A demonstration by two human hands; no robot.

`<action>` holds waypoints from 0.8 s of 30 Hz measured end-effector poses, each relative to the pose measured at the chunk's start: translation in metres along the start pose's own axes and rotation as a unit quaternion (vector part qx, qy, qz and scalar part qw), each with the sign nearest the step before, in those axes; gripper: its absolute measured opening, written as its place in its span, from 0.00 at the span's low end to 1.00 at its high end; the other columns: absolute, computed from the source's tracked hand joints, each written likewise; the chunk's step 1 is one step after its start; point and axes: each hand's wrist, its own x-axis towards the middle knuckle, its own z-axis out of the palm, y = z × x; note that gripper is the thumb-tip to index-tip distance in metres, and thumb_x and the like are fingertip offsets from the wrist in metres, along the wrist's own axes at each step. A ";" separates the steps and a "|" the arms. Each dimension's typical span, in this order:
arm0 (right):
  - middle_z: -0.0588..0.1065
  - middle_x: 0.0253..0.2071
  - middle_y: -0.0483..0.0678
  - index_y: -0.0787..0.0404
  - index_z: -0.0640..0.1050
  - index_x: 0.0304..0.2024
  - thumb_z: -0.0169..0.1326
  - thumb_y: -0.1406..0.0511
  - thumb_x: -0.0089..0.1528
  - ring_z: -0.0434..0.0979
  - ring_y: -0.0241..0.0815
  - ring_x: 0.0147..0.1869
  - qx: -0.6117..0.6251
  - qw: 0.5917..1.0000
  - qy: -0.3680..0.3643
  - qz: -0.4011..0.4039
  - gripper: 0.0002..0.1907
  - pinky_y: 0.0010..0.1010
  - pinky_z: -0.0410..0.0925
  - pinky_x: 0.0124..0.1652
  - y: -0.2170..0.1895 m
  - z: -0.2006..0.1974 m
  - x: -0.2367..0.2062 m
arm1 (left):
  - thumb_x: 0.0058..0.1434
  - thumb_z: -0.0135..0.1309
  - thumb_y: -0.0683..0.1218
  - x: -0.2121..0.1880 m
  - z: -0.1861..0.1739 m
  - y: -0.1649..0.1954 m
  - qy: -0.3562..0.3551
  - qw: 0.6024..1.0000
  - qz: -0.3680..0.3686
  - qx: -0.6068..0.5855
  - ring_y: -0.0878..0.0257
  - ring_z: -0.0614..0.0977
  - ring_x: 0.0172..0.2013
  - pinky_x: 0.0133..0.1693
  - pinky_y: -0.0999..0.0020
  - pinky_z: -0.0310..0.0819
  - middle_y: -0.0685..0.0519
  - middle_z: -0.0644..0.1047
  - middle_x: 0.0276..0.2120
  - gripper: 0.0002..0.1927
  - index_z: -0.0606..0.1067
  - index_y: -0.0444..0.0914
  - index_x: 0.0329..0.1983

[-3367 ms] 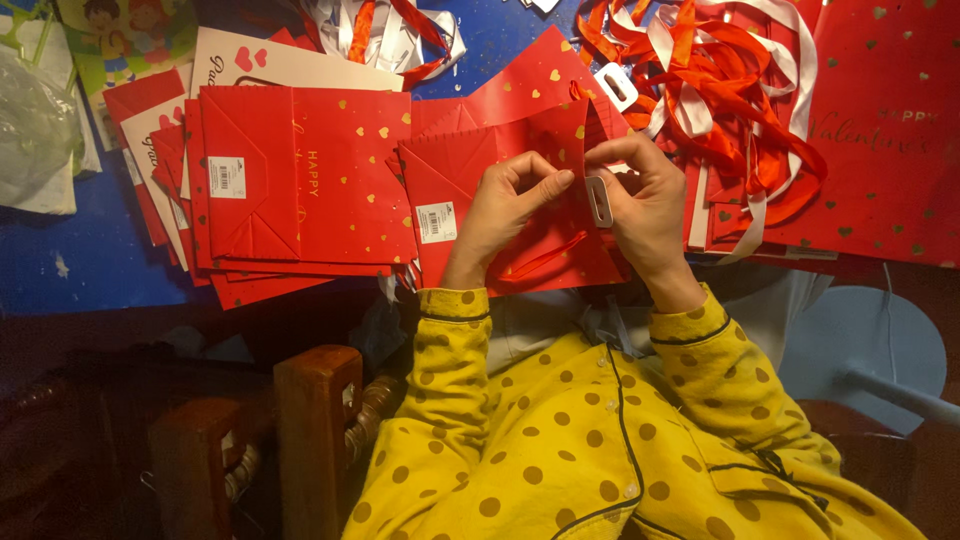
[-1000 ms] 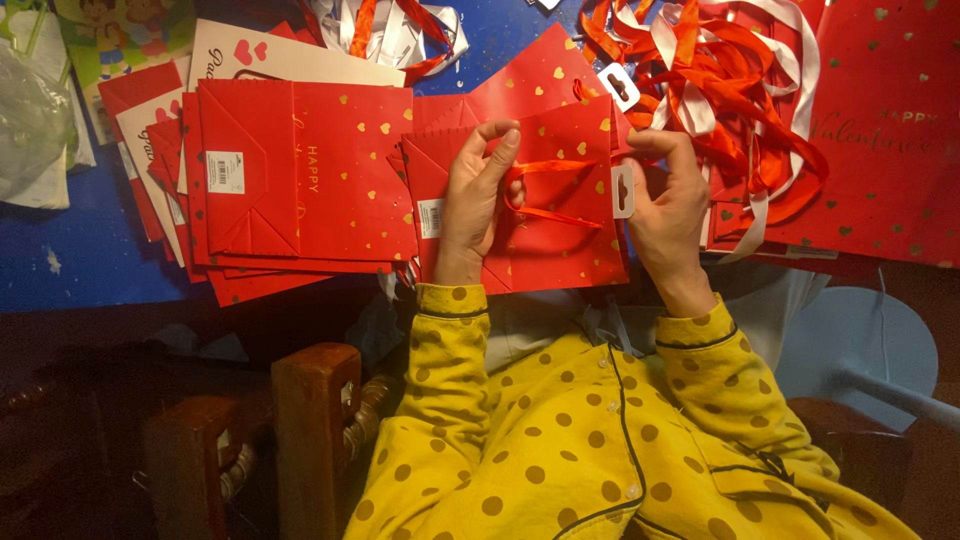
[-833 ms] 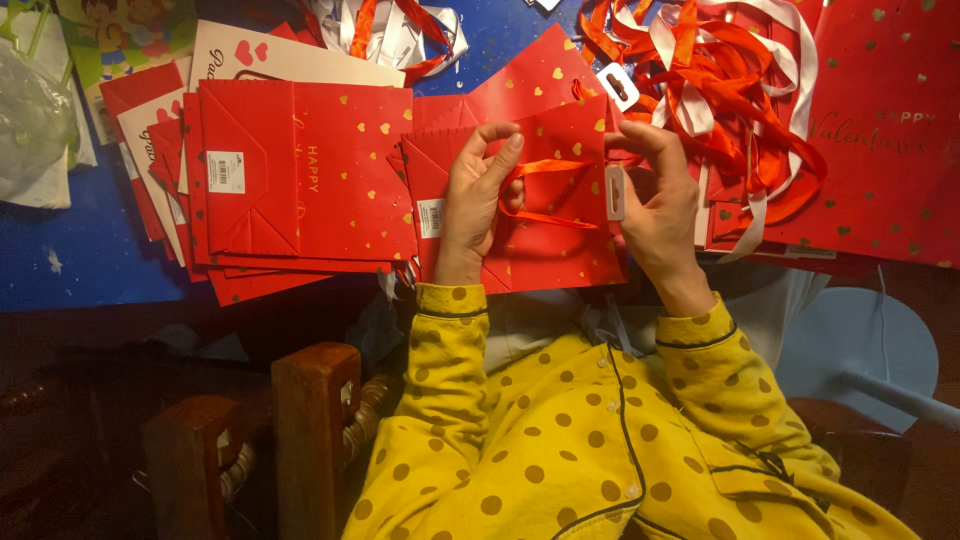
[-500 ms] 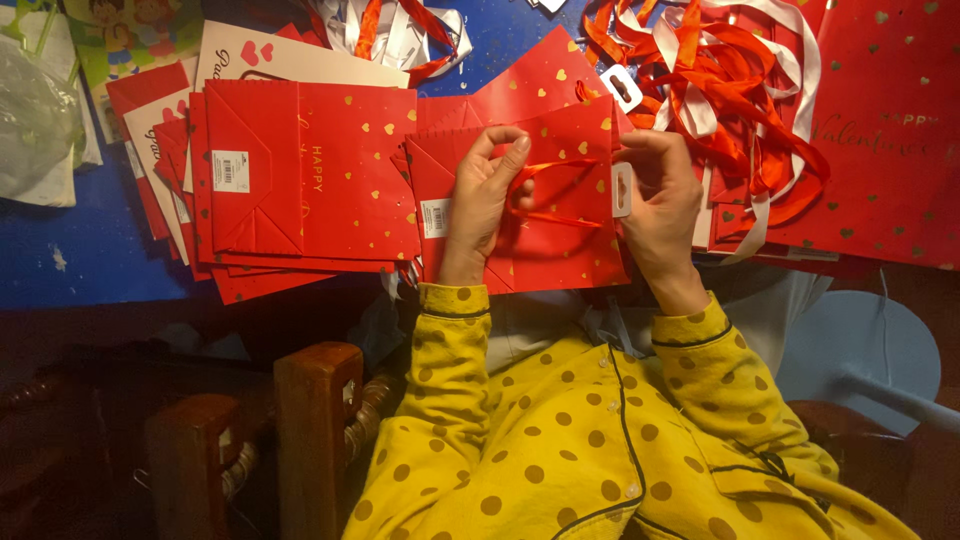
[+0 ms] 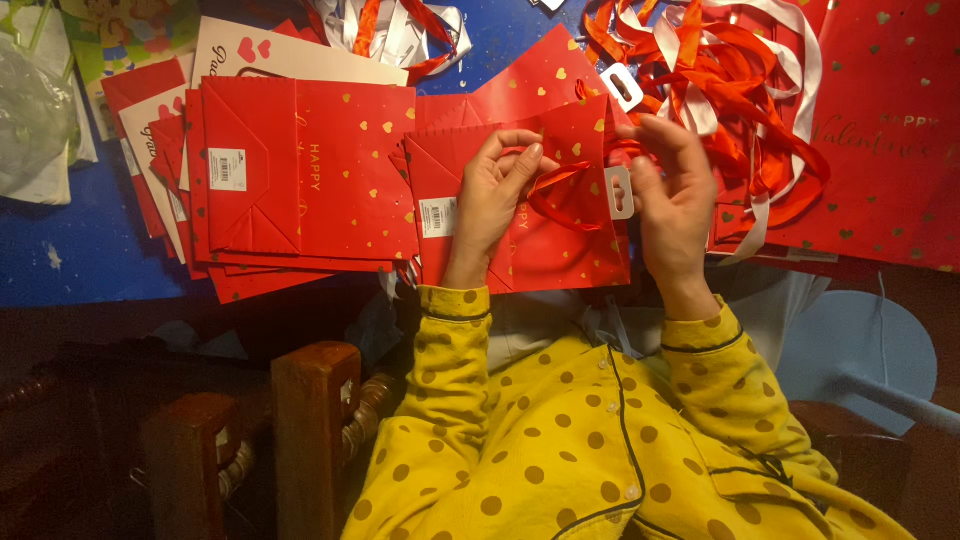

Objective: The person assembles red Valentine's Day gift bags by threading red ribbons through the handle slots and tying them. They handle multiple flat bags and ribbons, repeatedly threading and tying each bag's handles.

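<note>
Head view. The bag (image 5: 560,225), red paper with gold hearts, lies flat on the blue table (image 5: 70,260), partly covered by both hands; its lower edge is cut off from sight by the yellow dotted sleeves (image 5: 450,330). The left hand (image 5: 495,195) rests on the bag's middle, fingers bent, thumb and forefinger pinching the red ribbon handle (image 5: 560,185) near the bag's top. The right hand (image 5: 675,195) stands at the bag's right edge, fingers half curled beside a white tag (image 5: 618,192); whether it grips the tag or the ribbon cannot be told. The bag's opening is not visible, so any contents cannot be made out.

Just left, a stack (image 5: 300,175) of like flat bags overlaps, each hiding most of the one beneath. Top right, a tangle of red and white ribbons (image 5: 740,70) covers part of a larger red bag (image 5: 890,130), which runs out of frame. A clear plastic bag (image 5: 35,120) at the left edge is cut off; its contents are unreadable. A wooden chair (image 5: 310,430) stands in shadow below.
</note>
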 end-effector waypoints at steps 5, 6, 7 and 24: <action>0.75 0.57 0.47 0.67 0.73 0.62 0.51 0.75 0.72 0.77 0.31 0.57 -0.003 0.999 -0.029 0.034 0.15 0.21 0.71 0.55 0.009 0.002 -0.002 | 0.72 0.54 0.45 0.001 0.000 0.000 0.003 1.000 -0.008 -0.003 0.74 0.80 0.33 0.34 0.81 0.69 0.51 0.83 0.35 0.11 0.74 0.36 0.53; 0.76 0.56 0.47 0.67 0.74 0.60 0.53 0.75 0.72 0.77 0.31 0.57 -0.016 0.999 -0.023 0.021 0.14 0.22 0.71 0.56 0.014 0.002 -0.003 | 0.73 0.54 0.46 0.000 0.000 0.000 0.011 1.000 -0.007 0.014 0.74 0.78 0.32 0.33 0.81 0.67 0.52 0.82 0.34 0.11 0.74 0.35 0.53; 0.76 0.54 0.47 0.67 0.75 0.58 0.54 0.75 0.72 0.77 0.32 0.56 -0.030 0.999 -0.017 0.010 0.12 0.22 0.71 0.56 0.018 0.001 -0.005 | 0.73 0.54 0.46 -0.001 0.000 0.000 0.019 0.999 -0.007 0.032 0.75 0.76 0.31 0.32 0.81 0.66 0.53 0.82 0.34 0.11 0.75 0.35 0.53; 0.77 0.46 0.47 0.67 0.74 0.51 0.54 0.75 0.74 0.76 0.31 0.50 -0.079 0.996 0.013 -0.026 0.05 0.23 0.71 0.54 0.016 0.006 -0.003 | 0.74 0.51 0.49 -0.002 0.003 0.007 -0.016 1.000 -0.017 -0.014 0.64 0.85 0.34 0.38 0.68 0.80 0.49 0.83 0.35 0.12 0.73 0.35 0.52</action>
